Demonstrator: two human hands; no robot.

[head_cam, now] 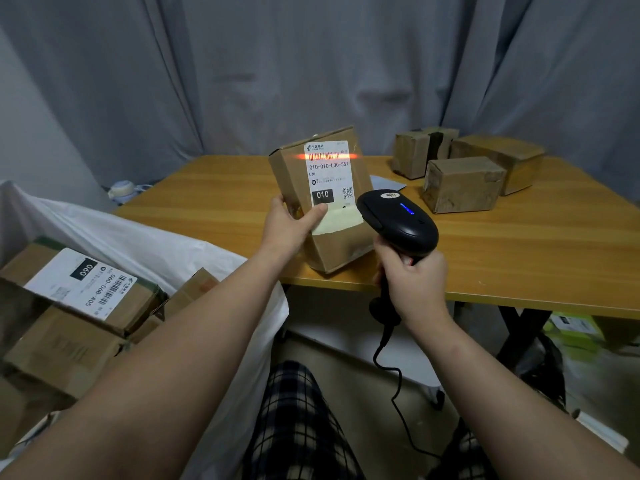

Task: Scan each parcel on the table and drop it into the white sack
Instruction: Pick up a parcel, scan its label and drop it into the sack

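My left hand grips a brown cardboard parcel tilted upright at the table's front edge, thumb on its white shipping label. My right hand holds a black corded barcode scanner by the handle, its head pointed at the label. A red scan line crosses the barcode at the label's top. A blue light glows on the scanner. Three more brown parcels sit at the table's far right. The white sack stands open at the left with several labelled boxes inside.
The wooden table reaches to the right edge of view. Grey curtains hang behind it. A flat pale envelope lies behind the held parcel. A small white device sits on the floor at the left. Black table legs and green boxes are under the table at right.
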